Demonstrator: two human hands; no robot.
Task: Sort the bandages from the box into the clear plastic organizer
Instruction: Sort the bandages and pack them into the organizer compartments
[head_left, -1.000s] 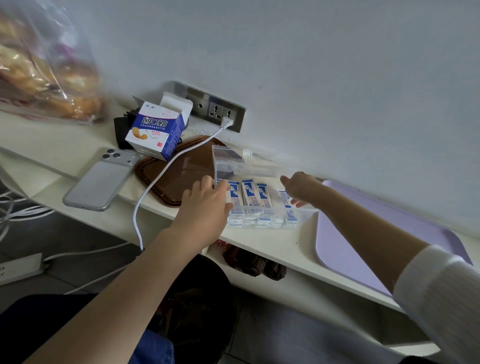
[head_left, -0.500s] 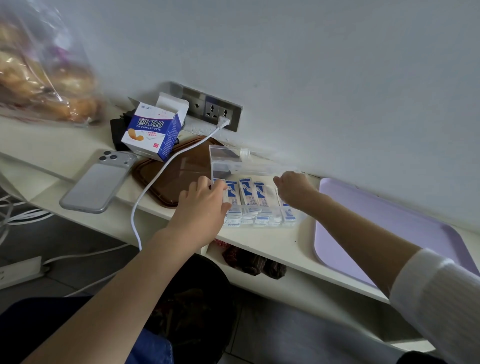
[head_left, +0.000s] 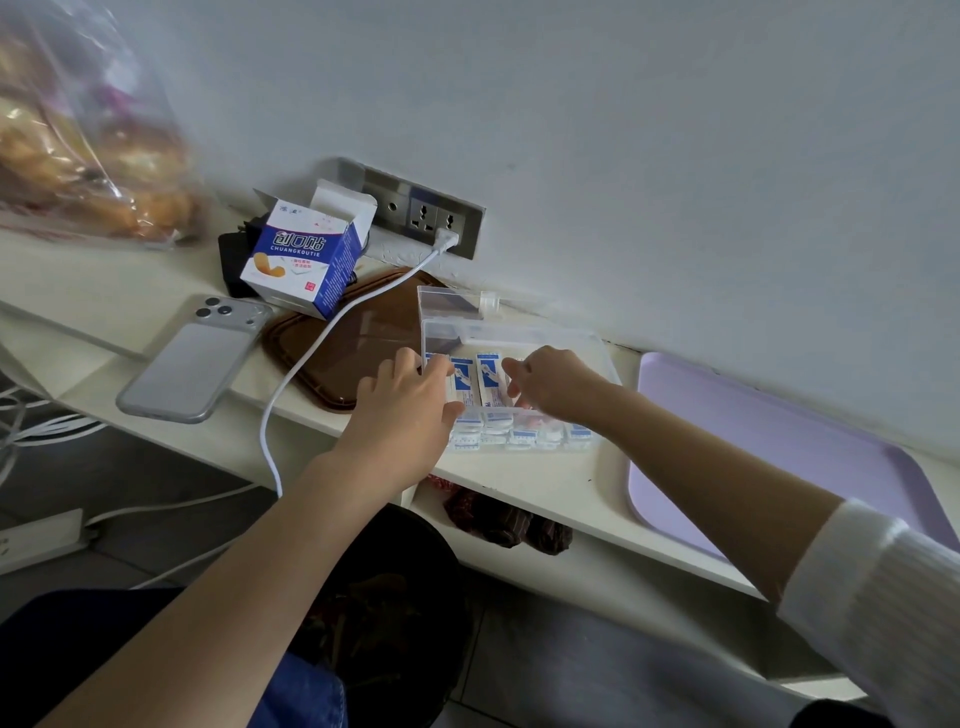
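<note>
Bandages (head_left: 488, 376) in blue and white wrappers were seen lying side by side in the compartments of the organizer (head_left: 524, 332). It was set on the shelf (head_left: 545, 478) between two trays, close under the wall.

At the far left a bag (head_left: 78, 130) of bread was propped on the shelf, blurred. A phone (head_left: 192, 358) was laid face down near the front edge. Behind it a black adapter (head_left: 234, 260) was partly hidden by the box (head_left: 306, 260), which stood with its top flaps open at the back corner of the brown tray (head_left: 353, 353). A socket (head_left: 415, 208) was fixed to the wall behind. A white cable (head_left: 311, 353) was plugged into it, led across the brown tray and dropped over the shelf edge.

The left hand (head_left: 405, 415) was laid over the organizer's left end, which was held under its bent fingers. A clear lid (head_left: 447, 304) was raised behind that end. The right hand (head_left: 550, 384) was lowered into the organizer's right half, with the fingers curled down onto the bandages. Whether any bandage was pinched could not be told. A white sleeve (head_left: 883, 597) was pushed up the right forearm.

A purple tray (head_left: 779, 441) was set at the right, just beside the organizer. On a lower ledge, dark wrapped items (head_left: 504, 519) were tucked beneath the organizer.
</note>
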